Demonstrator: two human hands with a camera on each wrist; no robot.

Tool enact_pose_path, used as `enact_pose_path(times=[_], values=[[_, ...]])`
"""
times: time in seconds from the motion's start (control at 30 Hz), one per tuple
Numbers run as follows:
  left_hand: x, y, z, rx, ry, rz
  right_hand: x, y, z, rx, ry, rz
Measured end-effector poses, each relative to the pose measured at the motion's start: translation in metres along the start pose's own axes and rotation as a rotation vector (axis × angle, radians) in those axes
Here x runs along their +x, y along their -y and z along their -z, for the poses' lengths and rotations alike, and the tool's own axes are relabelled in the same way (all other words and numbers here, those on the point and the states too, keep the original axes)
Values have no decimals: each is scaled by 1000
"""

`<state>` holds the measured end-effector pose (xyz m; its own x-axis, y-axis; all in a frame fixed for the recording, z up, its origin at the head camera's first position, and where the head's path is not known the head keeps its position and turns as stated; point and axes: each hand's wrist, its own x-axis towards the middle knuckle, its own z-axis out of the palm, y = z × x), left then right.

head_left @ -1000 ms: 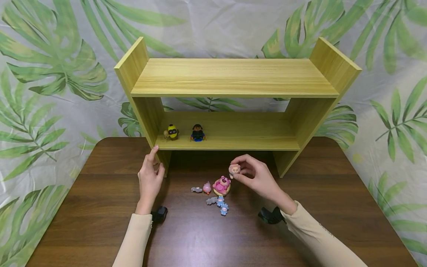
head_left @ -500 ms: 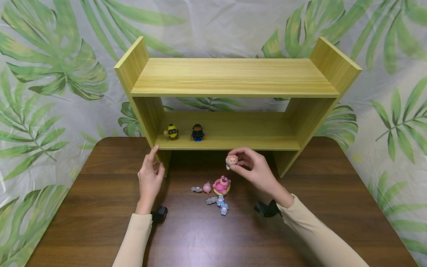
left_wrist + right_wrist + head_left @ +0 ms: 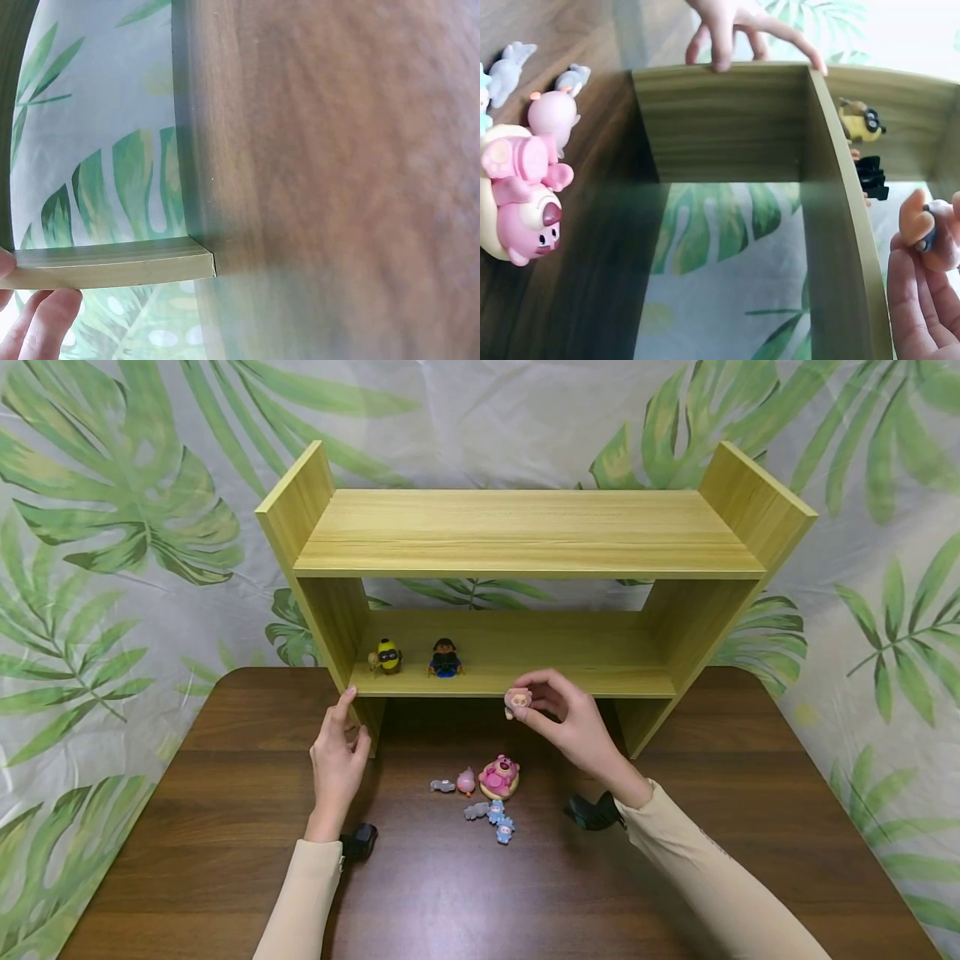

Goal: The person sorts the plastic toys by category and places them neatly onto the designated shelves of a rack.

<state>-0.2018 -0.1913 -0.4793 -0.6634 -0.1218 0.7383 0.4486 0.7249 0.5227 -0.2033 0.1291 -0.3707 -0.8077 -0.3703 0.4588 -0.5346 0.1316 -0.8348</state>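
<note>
My right hand point(image 3: 572, 720) pinches a small toy figurine point(image 3: 517, 700) between thumb and fingers, in front of the middle shelf's front edge. It has a pale face in a pinkish hood; from behind, in the right wrist view, the figurine point(image 3: 937, 232) shows a grey-blue part. My left hand point(image 3: 340, 758) touches the shelf unit's left side panel point(image 3: 112, 271), its index finger point(image 3: 347, 696) reaching the corner by the middle shelf. On that shelf stand a yellow figure with dark goggles point(image 3: 387, 657) and a dark-haired figure in black and blue point(image 3: 446, 658).
On the brown table point(image 3: 450, 893) sit a pink bear toy point(image 3: 499, 776), a round pink toy point(image 3: 466, 781), small grey toys point(image 3: 476, 811) and light blue figurines point(image 3: 505, 831). The wooden shelf unit point(image 3: 525, 535) stands behind them, before a leaf-print cloth point(image 3: 487, 410).
My right hand has lifted the figurine up from near the bear toy and slightly left, to the middle shelf's front edge. My left hand has stayed at the side panel.
</note>
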Motion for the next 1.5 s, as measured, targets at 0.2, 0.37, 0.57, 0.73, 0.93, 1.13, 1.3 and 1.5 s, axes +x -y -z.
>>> enact_pose_path(times=[0.2, 0.37, 0.57, 0.73, 0.93, 1.13, 1.3, 1.5], values=[[0, 0, 0, 4, -2, 0, 9, 23, -2, -19, -9, -4], [0, -1, 1, 4, -2, 2, 16, 29, -2, -39, -18, -1], [0, -1, 1, 3, 2, 7, 23, 31, -3, -88, -34, 5], [0, 0, 1, 3, 4, 8, 29, 31, -4, -117, -48, -18], [0, 1, 0, 1, -1, 9, 35, 32, -5, -143, -59, -48], [0, 0, 0, 0, -6, 7, 42, 16, -4, -151, -69, -64], [0, 0, 0, 1, -7, 5, 46, -8, -2, -156, -80, -62], [0, 1, -1, -5, -5, 4, 48, -11, -2, -178, -89, -70]])
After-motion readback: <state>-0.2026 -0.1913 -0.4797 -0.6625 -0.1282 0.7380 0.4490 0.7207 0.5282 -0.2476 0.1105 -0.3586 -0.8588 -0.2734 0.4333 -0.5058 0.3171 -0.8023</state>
